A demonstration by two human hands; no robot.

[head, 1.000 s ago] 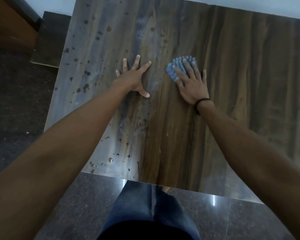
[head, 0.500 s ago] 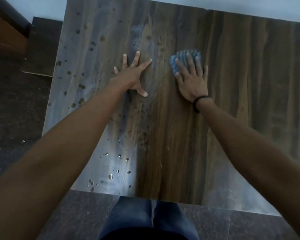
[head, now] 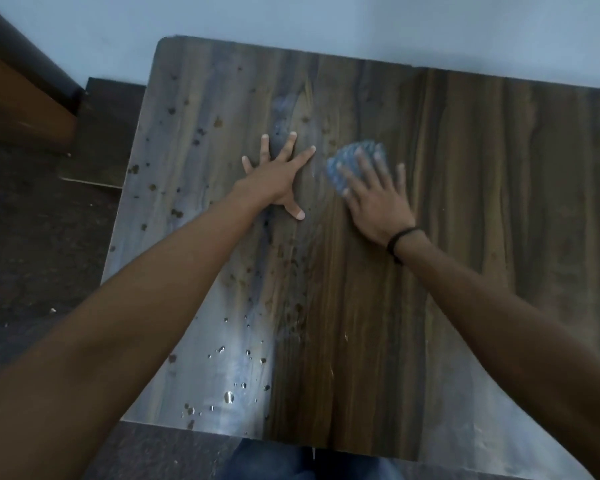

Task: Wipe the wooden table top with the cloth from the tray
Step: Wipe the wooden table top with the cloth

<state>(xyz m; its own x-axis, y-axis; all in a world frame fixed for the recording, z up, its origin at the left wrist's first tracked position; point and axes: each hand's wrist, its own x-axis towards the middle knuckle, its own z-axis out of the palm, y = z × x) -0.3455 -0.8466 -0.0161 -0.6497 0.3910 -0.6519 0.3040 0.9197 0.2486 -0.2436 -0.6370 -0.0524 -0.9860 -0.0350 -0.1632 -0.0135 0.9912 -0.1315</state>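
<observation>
Blue cloth [head: 347, 157] under flat right hand [head: 378, 209] on wooden table [head: 482, 202].

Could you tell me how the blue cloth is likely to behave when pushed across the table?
The blue cloth looks bunched under the flat right hand, so it is probably soft and floppy. On the smooth wooden table top it should slide, not roll. With water droplets nearby, it may soak up water and grow heavier.

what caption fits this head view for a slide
Right hand presses a blue cloth flat on the droplet-spotted wooden table top while the left hand rests spread beside it.
</observation>
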